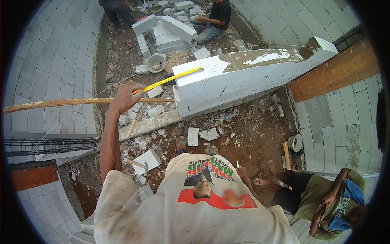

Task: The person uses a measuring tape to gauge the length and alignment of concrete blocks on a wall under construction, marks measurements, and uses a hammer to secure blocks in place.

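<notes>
My left hand (126, 96) is closed around a tape measure with an orange case (138, 91). Its yellow blade (172, 78) runs out to the right, over the left end of a low wall of white blocks (227, 83), and the tip rests on the wall's top. Grey mortar (248, 59) covers part of that top farther right. Low beside my shirt, my right hand (243, 174) hangs with its fingers bent around a thin whitish stick (237, 164), too small to name surely.
A taut string (122, 80) crosses above the wall. A wooden pole (73, 103) spans the left. A hammer (140, 164) lies on a block below. One person (325, 199) sits at lower right; another (215, 20) crouches beyond, near stacked blocks (174, 32) and a bucket (156, 62).
</notes>
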